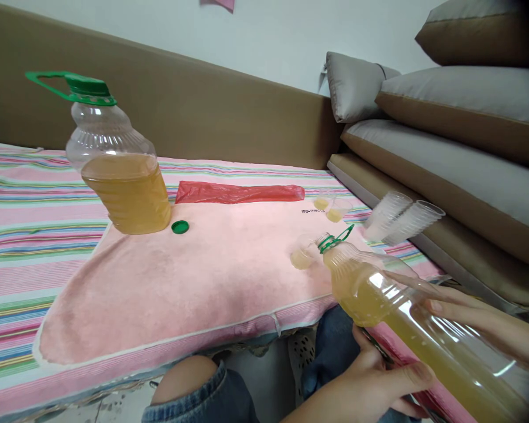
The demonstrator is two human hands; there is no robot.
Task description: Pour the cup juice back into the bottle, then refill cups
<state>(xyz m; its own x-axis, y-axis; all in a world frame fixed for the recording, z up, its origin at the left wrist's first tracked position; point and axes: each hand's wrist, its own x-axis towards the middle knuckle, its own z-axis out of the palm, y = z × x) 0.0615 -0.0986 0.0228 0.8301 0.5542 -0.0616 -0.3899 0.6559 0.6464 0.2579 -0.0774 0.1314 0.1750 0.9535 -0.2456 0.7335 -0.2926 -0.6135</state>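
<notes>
A large clear bottle point(365, 294) of yellowish liquid lies tilted in my two hands, its open mouth with a green ring pointing left. My left hand point(379, 376) supports it from below, at the pink label. On the bottle's far side my right hand point(462, 311) rests with extended fingers against the plastic. Just left of the mouth stands a clear cup point(301, 254) with some yellowish liquid. Two more cups with a little liquid point(334, 212) stand behind it. Stacked clear cups point(392, 217) are at the right.
Another big bottle point(132, 194) with a green handled cap stands at the left, beside a loose green cap point(180, 227). A red plastic bag point(240, 193) lies behind the pink cloth point(180, 282). Stacked cushions point(467, 147) rise at the right.
</notes>
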